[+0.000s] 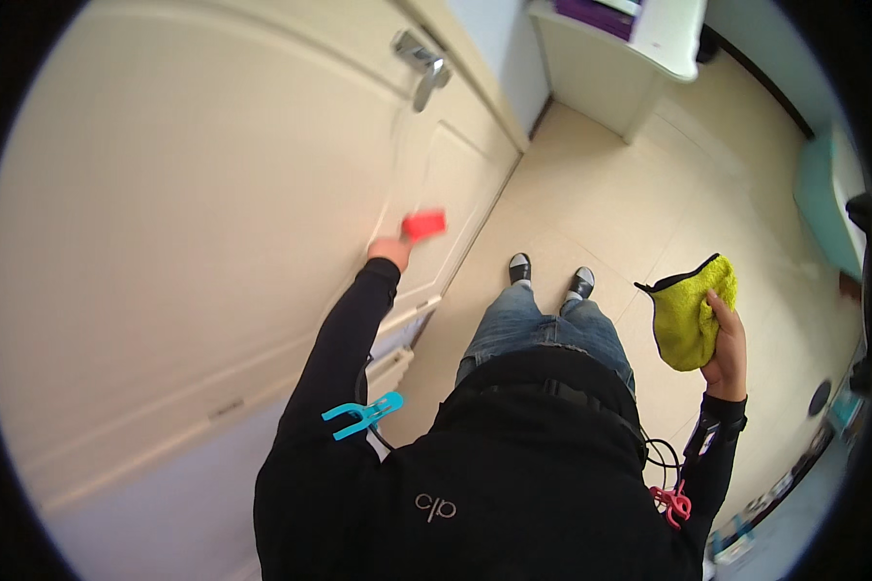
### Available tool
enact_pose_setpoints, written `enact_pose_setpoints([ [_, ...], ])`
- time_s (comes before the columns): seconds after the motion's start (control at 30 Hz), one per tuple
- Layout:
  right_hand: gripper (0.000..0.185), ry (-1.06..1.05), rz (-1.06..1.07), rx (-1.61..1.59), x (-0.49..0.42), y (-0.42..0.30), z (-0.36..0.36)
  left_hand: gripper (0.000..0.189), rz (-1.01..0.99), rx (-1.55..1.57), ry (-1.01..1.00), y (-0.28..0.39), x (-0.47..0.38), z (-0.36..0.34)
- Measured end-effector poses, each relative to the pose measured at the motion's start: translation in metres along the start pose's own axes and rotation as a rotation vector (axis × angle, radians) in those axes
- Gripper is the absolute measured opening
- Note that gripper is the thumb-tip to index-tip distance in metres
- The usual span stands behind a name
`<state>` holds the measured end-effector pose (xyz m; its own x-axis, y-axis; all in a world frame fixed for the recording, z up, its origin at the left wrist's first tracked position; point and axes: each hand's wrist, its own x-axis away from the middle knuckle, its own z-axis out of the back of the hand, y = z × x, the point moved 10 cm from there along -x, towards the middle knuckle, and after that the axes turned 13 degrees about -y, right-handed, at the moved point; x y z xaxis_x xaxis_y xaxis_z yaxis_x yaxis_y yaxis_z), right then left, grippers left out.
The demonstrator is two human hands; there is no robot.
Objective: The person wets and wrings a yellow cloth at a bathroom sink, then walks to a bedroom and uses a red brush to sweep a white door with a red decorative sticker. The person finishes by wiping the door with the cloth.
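My left hand [390, 253] is closed around a red object [424, 225], blurred, that may be a small brush or scraper; it is held close to the cream panelled door [261, 181]. Whether it touches the door cannot be told. The metal lever handle [426, 69] is on the door above that hand. On the right, my right hand [727, 348] grips a folded yellow-green plush cloth [687, 319] with dark edging, held over the floor, thumb on top.
A white cabinet [596, 80] with a purple item [599, 16] stands beyond the door. Pale floor tiles [588, 196] lie under my feet. At the right is a pale green piece of furniture [825, 203]. Blue [365, 415] and pink [672, 505] clips hold cables at my sleeves.
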<state>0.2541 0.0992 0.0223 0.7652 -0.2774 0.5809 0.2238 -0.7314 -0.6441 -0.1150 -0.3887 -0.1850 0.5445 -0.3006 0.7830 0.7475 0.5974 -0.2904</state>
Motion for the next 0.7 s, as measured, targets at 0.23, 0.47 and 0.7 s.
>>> enact_pose_setpoints([
  [0.23,0.030,0.175,0.094,-0.168,0.006,0.006,0.007,0.046,-0.250,-0.192,-0.008,0.023,-0.039,0.092],
  [0.47,0.031,0.338,0.150,-0.305,0.037,0.048,0.000,0.077,-0.185,0.009,0.565,0.034,-0.028,0.274],
  [0.7,0.032,0.389,0.166,-0.329,0.054,0.057,-0.004,0.086,-0.092,0.136,0.784,0.040,-0.027,0.329],
])
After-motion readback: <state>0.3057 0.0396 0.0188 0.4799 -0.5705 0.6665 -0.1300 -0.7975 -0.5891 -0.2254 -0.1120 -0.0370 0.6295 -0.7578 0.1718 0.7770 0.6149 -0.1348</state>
